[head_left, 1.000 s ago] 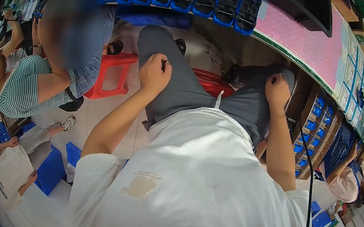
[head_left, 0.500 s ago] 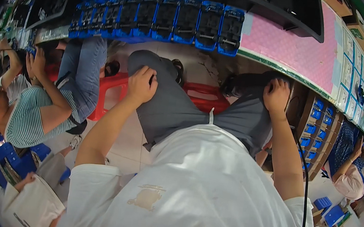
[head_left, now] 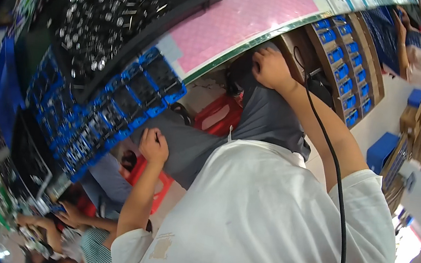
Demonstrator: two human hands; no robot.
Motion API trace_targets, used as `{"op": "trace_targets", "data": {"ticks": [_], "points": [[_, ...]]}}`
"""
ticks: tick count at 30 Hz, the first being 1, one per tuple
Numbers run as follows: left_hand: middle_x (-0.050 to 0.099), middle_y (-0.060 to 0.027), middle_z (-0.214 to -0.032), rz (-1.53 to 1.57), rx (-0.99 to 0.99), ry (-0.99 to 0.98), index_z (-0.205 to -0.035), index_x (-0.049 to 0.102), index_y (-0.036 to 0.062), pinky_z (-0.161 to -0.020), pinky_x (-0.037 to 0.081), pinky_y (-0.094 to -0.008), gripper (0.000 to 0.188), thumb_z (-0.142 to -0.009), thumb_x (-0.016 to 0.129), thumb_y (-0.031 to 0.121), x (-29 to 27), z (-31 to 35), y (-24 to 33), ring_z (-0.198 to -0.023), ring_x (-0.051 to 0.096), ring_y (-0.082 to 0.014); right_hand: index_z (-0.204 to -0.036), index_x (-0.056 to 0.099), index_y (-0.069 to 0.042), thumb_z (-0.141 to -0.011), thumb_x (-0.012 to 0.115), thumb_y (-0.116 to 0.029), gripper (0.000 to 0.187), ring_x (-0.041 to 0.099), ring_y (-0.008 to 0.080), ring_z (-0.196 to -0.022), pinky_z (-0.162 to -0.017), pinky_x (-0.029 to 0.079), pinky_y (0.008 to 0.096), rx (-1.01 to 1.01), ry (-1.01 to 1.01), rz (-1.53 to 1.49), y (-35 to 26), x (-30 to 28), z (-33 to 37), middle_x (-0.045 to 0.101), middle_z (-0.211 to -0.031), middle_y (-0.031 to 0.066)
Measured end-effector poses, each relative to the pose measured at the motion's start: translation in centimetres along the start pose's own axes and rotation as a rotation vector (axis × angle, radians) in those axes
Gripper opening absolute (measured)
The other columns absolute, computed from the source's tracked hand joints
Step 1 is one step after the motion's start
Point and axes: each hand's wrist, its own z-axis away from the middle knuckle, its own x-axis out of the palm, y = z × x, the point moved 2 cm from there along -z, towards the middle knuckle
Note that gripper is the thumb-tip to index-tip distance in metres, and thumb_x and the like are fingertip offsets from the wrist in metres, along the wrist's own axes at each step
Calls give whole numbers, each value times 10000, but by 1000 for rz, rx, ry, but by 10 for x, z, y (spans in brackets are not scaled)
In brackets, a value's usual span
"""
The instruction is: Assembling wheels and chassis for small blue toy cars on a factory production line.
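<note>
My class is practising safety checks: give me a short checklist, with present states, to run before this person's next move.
1. Left hand supported: ok, on the left leg.
2. Right hand supported: ok, at the right knee.
3. Both palms empty: cannot tell, they are hidden.
4. Black tray stocked: ok, with small shiny parts.
5. View of right arm unobstructed: not ok, black cable crosses it.

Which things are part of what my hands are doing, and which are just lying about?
With your hands: grey trousers, under the left hand and right hand.

Lying about: blue-and-black parts; black tray holding small shiny pieces; pink mat.
</note>
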Motion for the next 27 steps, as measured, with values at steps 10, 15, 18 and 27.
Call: {"op": "trace_targets", "data": {"ticks": [10,15,18,27], "points": [[577,-119,-852,51,106,-38,-889,630,59,-666,467,-449,113,-836,553,123,2,-5,-3,-755,589,-350,-901,675,-78,-787,637,-230,193,624,289,-940,-836,480,423,16,50,27,-22,9,13,663,-912,112],[589,-99,-865,14,28,20,-891,627,73,-671,476,-455,101,-831,563,125,10,2,-3,-793,602,-350,-929,661,-81,-793,630,-235,207,617,299,-948,-832,478,442,-27,-21,52,-8,16,-1,658,-912,105],[594,-95,-872,-73,89,126,-864,612,76,-672,483,-465,84,-827,577,143,5,9,3,-809,605,-346,-955,649,-80,-796,626,-235,223,608,313,-974,-834,476,459,-67,-21,122,-10,17,-10,649,-936,120],[559,-109,-878,-95,149,-35,-840,601,75,-831,429,-464,99,-762,613,137,-27,43,-20,-924,540,-341,-918,643,-85,-801,631,-220,179,599,332,-975,-831,465,475,-97,-9,89,3,28,-15,646,-938,120]]}}
